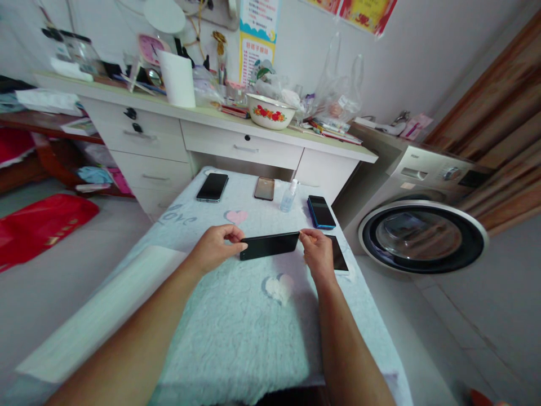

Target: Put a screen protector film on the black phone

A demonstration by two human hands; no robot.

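A dark smartphone (270, 246) is held sideways and tilted above the cloth-covered table (236, 316). My left hand (217, 247) pinches its left end, and my right hand (316, 252) grips its right end. Just beyond my right hand lies a white-edged phone (338, 255), partly hidden by that hand. Farther back on the right sits a phone with a blue edge (321, 212). A small clear spray bottle (288, 197) stands near the middle, beside a brownish phone case (264, 188). Another black-screened phone (212, 187) rests at the back left.
Behind the table runs a white desk (236, 148) bearing a floral enamel bowl (270, 111), a white paper roll (176, 79) and plastic bags. A washing machine (406, 186) stands at the right. A long pale sheet (105, 310) lies along the table's left side.
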